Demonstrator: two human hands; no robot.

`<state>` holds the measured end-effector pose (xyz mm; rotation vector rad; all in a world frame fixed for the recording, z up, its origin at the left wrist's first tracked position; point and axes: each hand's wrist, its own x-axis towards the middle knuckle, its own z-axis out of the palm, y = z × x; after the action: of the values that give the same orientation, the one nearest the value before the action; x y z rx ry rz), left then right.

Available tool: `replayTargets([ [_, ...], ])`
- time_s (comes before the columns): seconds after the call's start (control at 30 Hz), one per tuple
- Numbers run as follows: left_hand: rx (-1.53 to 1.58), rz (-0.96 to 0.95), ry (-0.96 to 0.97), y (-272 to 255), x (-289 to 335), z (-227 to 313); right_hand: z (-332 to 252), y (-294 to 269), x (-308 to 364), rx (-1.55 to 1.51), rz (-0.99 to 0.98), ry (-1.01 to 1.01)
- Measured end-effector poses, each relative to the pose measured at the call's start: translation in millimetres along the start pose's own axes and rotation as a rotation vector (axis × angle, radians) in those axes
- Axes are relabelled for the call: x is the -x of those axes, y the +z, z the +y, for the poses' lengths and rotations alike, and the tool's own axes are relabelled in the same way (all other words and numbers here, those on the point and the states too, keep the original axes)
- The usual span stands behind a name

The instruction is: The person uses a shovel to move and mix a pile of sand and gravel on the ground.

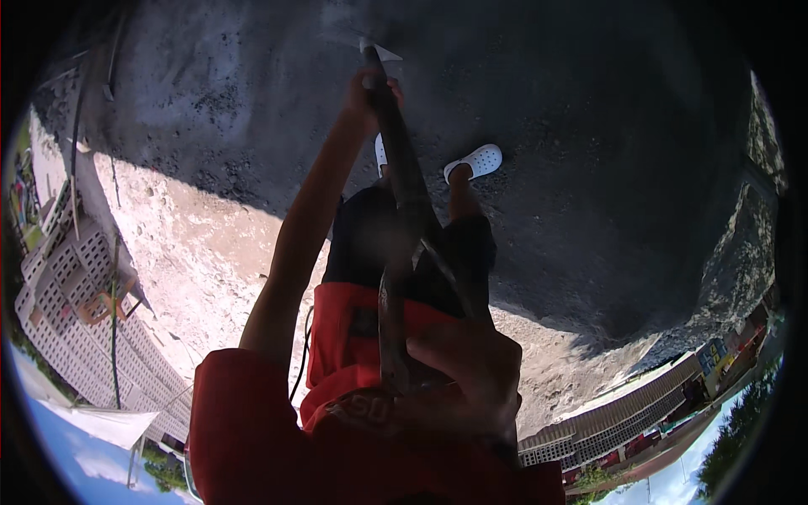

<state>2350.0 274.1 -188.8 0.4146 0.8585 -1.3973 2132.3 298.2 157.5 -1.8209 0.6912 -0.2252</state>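
A long-handled shovel (404,168) slants away from my body, with its forked grip close to my chest. Low on the shaft, my left hand (368,97) is closed round it with the arm stretched out. At the forked end my right hand (475,362) grips the handle; it is dark and slightly blurred. Only a pale, pointed bit of the shovel's blade (383,52) shows beyond my left hand, against dark grey ground. The rest of the blade is hidden or lost in shadow.
I stand in white clogs (481,160) on shaded, gritty ground (589,210). Sunlit pale ground (202,236) lies to the left. Stacked hollow blocks (109,311) stand at far left, with an orange frame (105,307) by them. At right are a rough bank (741,261) and more blocks (623,421).
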Motion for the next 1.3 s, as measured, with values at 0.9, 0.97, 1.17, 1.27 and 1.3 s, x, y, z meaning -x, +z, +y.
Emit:
replayTargets([
  [0.9, 0.15, 0.114, 0.434, -306, 45, -184, 423, 86, 192, 0.454, -0.303, 0.481],
  [0.97, 0.158, 0.155, 0.366, -326, 35, -212, 406, 59, 228, 0.573, -0.468, 0.742],
  [1.17, 0.036, 0.267, 0.161, -392, -43, -379, 451, -1, 352, 1.179, -0.366, 0.796],
  [1.27, -0.296, 0.425, 0.048, -424, -91, -422, 484, -1, 360, 1.26, -0.369, 0.891],
  [1.3, -0.291, 0.463, 0.053, -443, -108, -430, 497, 8, 361, 1.232, -0.372, 0.882],
])
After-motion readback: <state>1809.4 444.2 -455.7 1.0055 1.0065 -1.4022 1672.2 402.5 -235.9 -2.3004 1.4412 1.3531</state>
